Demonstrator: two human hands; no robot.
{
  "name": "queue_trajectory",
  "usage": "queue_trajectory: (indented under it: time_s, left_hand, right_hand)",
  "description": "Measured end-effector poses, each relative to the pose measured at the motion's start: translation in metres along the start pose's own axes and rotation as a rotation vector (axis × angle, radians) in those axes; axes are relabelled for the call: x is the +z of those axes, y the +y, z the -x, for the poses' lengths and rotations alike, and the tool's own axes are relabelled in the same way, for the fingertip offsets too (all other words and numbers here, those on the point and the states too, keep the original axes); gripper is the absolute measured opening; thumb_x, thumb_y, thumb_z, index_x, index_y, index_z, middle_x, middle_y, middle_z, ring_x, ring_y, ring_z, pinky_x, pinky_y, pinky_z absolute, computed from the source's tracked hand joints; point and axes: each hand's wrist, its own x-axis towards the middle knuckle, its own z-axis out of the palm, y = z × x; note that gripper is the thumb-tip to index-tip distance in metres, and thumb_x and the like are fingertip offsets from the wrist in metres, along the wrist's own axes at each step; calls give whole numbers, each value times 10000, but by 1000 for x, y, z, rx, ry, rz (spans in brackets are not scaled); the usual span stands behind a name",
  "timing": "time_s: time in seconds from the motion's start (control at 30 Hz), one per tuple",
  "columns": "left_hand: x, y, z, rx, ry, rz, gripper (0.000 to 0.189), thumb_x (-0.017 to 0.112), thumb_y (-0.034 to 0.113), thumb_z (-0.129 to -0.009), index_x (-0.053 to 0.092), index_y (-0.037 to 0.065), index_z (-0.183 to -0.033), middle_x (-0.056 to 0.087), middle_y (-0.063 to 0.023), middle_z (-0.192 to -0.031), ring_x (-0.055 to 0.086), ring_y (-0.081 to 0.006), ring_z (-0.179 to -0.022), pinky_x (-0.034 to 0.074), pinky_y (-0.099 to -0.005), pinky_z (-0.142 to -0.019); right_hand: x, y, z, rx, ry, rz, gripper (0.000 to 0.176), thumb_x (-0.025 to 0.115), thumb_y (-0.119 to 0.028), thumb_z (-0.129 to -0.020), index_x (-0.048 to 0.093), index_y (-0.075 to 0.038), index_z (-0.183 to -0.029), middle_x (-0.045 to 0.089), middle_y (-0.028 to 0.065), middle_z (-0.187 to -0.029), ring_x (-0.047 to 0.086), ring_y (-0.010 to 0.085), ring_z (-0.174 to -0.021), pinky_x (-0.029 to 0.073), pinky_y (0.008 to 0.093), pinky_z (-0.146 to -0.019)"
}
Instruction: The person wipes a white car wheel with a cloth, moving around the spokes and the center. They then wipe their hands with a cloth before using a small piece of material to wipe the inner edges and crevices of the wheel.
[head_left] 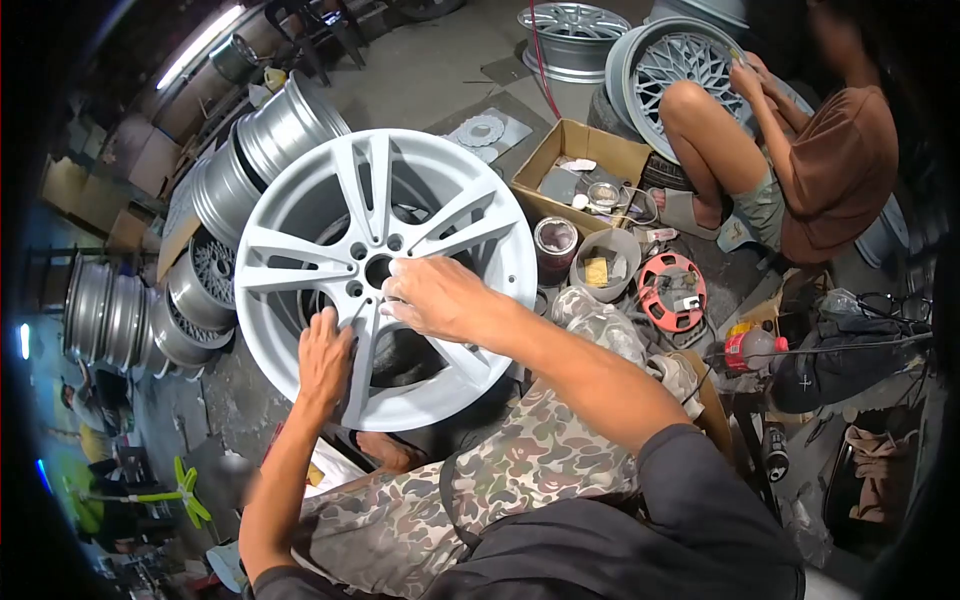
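A pale grey-white alloy wheel rim (515, 240) with paired spokes lies face up in front of my knees. My left hand (328, 362) is closed at a lower-left spoke, its bent fingers touching the rim. Just right of the centre bore (379, 270), my right hand (432, 297) presses on the hub with curled fingers. Whitish dust coats those fingertips. Whatever may be under them is hidden.
Silver rims (290, 125) are stacked at left. A cardboard box (535, 165) of odds and ends, an open can (556, 237), a tub (618, 250) and a red reel (650, 292) stand to the right. A seated co-worker (840, 170) handles a mesh-spoke rim (690, 75).
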Motion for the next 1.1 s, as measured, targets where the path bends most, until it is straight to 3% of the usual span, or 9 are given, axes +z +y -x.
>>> queue_trajectory:
  time_s: [0.2,0.43,0.5,0.53,0.6,0.8,0.93,0.97,1.1]
  left_hand:
    - [-8,-4,17,-92,95,72,186,739,123,-777,651,44,-921,542,-167,-1080,567,-344,-1031,466,-458,-810]
    - [1,2,-10,-187,239,163,268,808,164,-812,582,21,-827,564,-149,-863,581,-361,-816,476,-459,-702]
    - [-14,-2,8,-530,40,398,300,839,202,-816,616,8,-871,619,-168,-767,624,-354,-721,470,-459,-653]
    - [-19,-6,17,-547,29,387,300,839,202,-816,616,8,-871,619,-168,-767,624,-354,-721,470,-459,-653]
    - [-26,-15,25,-654,80,612,333,850,215,-824,611,-17,-841,614,-182,-654,616,-330,-599,466,-427,-597]
    - [-16,-30,5,-654,37,693,253,842,176,-819,712,-34,-872,673,-174,-702,634,-206,-634,492,-364,-623]
    - [44,-35,-44,-542,23,638,309,858,211,-780,725,-46,-888,721,-226,-798,714,-335,-733,536,-422,-712]
    - [28,-22,-62,-649,-71,701,337,866,234,-761,731,-45,-891,725,-250,-828,722,-396,-787,541,-456,-755]
    - [23,-22,-56,-659,-38,659,304,859,218,-780,716,-47,-820,705,-226,-753,686,-369,-705,522,-439,-703]
  right_hand:
    - [-13,4,7,63,-56,19,223,702,-211,-908,696,2,-840,656,230,-922,665,437,-876,534,521,-793]
    - [-10,5,10,65,-87,2,251,708,-223,-909,685,15,-833,647,216,-931,661,421,-903,525,510,-796]
    - [-11,15,13,50,-68,-6,244,693,-227,-909,692,7,-839,653,220,-911,664,427,-900,535,510,-805]
    - [-10,21,14,44,-74,17,243,683,-233,-905,699,-1,-837,661,225,-904,676,437,-890,546,516,-815]
    - [-12,23,14,65,-97,59,236,707,-219,-917,698,12,-870,645,214,-893,645,422,-899,525,502,-786]
    - [-11,21,11,126,-168,79,245,713,-224,-926,712,20,-928,662,221,-937,659,430,-898,530,505,-795]
    - [-6,15,11,86,-115,17,266,709,-238,-918,690,21,-859,650,239,-935,663,456,-871,530,540,-786]
    - [-5,15,11,83,-115,24,266,709,-238,-918,690,21,-859,650,239,-935,663,456,-871,530,540,-786]
    - [-7,12,18,89,-146,21,235,703,-223,-927,705,11,-908,652,224,-942,662,438,-890,528,522,-796]
